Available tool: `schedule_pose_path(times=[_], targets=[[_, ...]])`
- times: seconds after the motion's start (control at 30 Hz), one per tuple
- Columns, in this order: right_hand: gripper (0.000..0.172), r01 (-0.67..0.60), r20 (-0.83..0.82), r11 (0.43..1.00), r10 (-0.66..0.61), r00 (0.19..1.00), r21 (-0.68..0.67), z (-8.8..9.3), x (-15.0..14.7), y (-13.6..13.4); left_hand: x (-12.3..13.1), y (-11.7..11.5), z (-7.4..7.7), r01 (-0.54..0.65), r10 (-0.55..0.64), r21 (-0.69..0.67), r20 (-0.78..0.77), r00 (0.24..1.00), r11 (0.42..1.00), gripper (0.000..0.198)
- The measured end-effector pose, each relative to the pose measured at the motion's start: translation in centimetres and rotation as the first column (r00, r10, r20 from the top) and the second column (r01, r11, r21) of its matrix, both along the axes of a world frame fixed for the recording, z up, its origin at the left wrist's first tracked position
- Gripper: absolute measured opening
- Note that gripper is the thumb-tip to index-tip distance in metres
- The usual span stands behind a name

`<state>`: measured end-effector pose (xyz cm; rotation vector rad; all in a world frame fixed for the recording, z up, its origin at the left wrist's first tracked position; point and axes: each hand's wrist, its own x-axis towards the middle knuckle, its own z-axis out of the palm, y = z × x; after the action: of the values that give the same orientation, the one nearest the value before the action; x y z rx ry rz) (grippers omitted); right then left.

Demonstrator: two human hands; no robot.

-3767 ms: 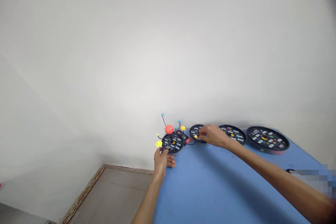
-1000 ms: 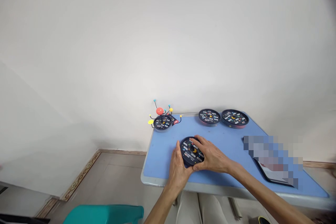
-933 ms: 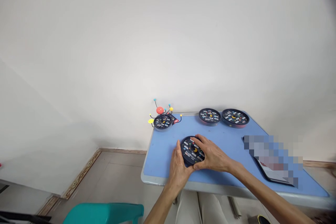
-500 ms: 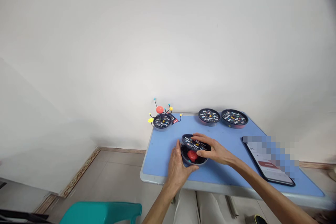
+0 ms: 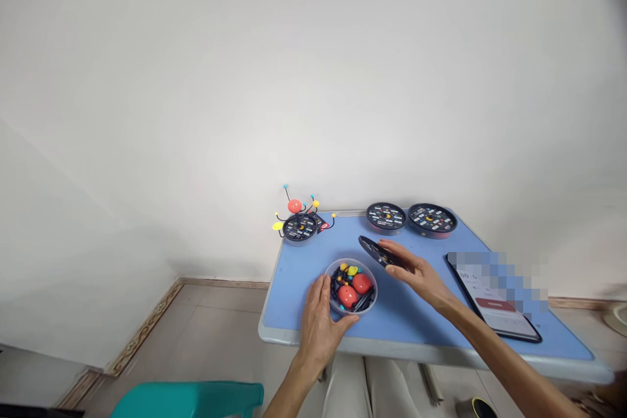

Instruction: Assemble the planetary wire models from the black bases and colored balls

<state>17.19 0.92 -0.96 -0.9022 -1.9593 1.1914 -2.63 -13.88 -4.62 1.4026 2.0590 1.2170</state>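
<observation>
View: the head camera looked down at a blue table (image 5: 289, 304).
Right hand (image 5: 418, 277): its fingers (image 5: 396, 255) were clenched on the edge of a round black lid (image 5: 375, 250), which tipped up on its side.
Left hand (image 5: 318, 333): its fingers (image 5: 321, 290) were open and touched the side of a clear round bowl (image 5: 375, 287).
Bowl: it sat just left of the right fingers, holding loose red balls (image 5: 347, 296), yellow balls and black sticks.
Done: far past the left fingers stood one built ball-and-stick model (image 5: 294, 206) on a closed round case (image 5: 300, 228).
Left: two more closed round cases (image 5: 386, 216) lay past the right fingers, and the bowl's pieces were not built.
</observation>
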Motion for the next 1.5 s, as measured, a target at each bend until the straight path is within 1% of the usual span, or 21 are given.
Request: schedule_pose_path(times=[0.1,0.17,0.23,0.3,0.4,0.5,0.67,0.73,0.77,0.8,0.87,0.9,0.93,1.03,1.1,1.17,1.23,1.33,1.4,1.43,1.5], targets=[[0.067,0.038,0.137,0.992,-0.055,0.989,0.123,-1.2,0.2,-0.6,-1.1,-1.2,-0.3,-0.016,0.015,-0.013,-0.051,0.999,1.000,0.079],[0.069,0.023,0.224,0.971,-0.078,0.971,0.239,-2.0,0.1,-1.0,-1.8,-1.9,-0.6,-0.032,0.032,-0.004,-0.085,0.996,0.999,0.077],[0.069,-0.007,0.286,0.937,-0.099,0.953,0.350,-2.7,-0.1,-1.5,-2.5,-2.6,-0.9,-0.050,0.051,0.010,-0.109,0.993,0.999,0.075],[0.070,-0.045,0.333,0.909,-0.106,0.937,0.414,-3.1,-0.5,-1.9,-3.0,-3.1,-1.0,-0.058,0.059,0.015,-0.118,0.991,0.998,0.074],[0.072,-0.091,0.388,0.890,-0.101,0.916,0.446,-3.5,-1.3,-2.2,-3.2,-3.5,-0.9,-0.052,0.052,0.007,-0.106,0.993,0.999,0.074],[0.074,-0.109,0.431,0.885,-0.110,0.896,0.452,-3.9,-1.6,-2.0,-3.2,-3.7,-0.7,-0.054,0.053,-0.005,-0.073,0.996,0.999,0.076],[0.082,-0.147,0.481,0.868,-0.116,0.869,0.474,-4.5,-0.8,-1.1,-3.1,-3.8,-0.3,-0.046,0.045,-0.042,-0.032,0.998,0.998,0.080],[0.081,-0.164,0.496,0.856,-0.120,0.860,0.491,-4.1,-0.5,-0.9,-3.0,-3.8,0.0,-0.042,0.041,-0.056,-0.013,0.999,0.998,0.082],[0.075,-0.164,0.493,0.848,-0.127,0.860,0.504,-3.7,-0.4,-1.0,-3.0,-3.9,0.1,-0.040,0.040,-0.058,-0.001,0.999,0.998,0.083],[0.066,-0.161,0.483,0.839,-0.133,0.866,0.520,-3.1,-0.5,-1.2,-3.0,-3.9,0.2,-0.038,0.039,-0.056,0.012,0.999,0.998,0.084],[0.040,-0.166,0.447,0.819,-0.120,0.887,0.549,-1.6,-0.9,-1.8,-2.9,-3.9,0.3,-0.039,0.041,-0.048,0.035,0.999,0.998,0.086],[0.029,-0.188,0.433,0.810,-0.089,0.897,0.556,-0.7,-1.3,-2.2,-2.9,-3.9,0.3,-0.041,0.042,-0.045,0.043,0.998,0.998,0.087],[0.023,-0.224,0.427,0.801,-0.045,0.903,0.556,0.2,-1.8,-2.6,-2.9,-4.0,0.3,-0.040,0.042,-0.043,0.048,0.998,0.998,0.088],[0.022,-0.378,0.466,0.756,0.109,0.878,0.535,2.5,-3.7,-3.9,-2.9,-4.0,0.3,-0.037,0.040,-0.049,0.055,0.998,0.998,0.089],[0.024,-0.485,0.536,0.716,0.182,0.824,0.502,3.4,-5.1,-4.4,-3.0,-4.0,0.2,-0.035,0.038,-0.054,0.052,0.998,0.998,0.089],[0.021,-0.584,0.632,0.677,0.221,0.743,0.449,3.8,-6.5,-4.7,-3.0,-4.0,0.1,-0.023,0.025,-0.054,0.034,0.999,0.998,0.090],[0.017,-0.668,0.730,0.641,0.237,0.641,0.378,3.8,-7.8,-4.7,-3.2,-4.0,-0.2,-0.003,0.004,-0.054,0.007,1.000,0.999,0.091],[0.014,-0.746,0.828,0.597,0.228,0.511,0.296,3.5,-9.2,-4.5,-3.4,-3.9,-0.6,0.013,-0.014,-0.052,-0.026,1.000,0.999,0.092],[0.016,-0.764,0.849,0.584,0.224,0.479,0.277,3.5,-9.7,-4.2,-3.5,-3.9,-0.8,0.016,-0.018,-0.042,-0.044,0.999,0.999,0.091],[0.018,-0.765,0.846,0.583,0.234,0.480,0.273,3.5,-9.8,-4.0,-3.5,-3.8,-0.9,0.018,-0.020,-0.037,-0.053,0.998,0.999,0.091],[0.022,-0.751,0.811,0.604,0.279,0.514,0.268,3.8,-9.7,-3.5,-3.5,-3.8,-0.9,0.021,-0.024,-0.037,-0.070,0.997,0.999,0.090]])
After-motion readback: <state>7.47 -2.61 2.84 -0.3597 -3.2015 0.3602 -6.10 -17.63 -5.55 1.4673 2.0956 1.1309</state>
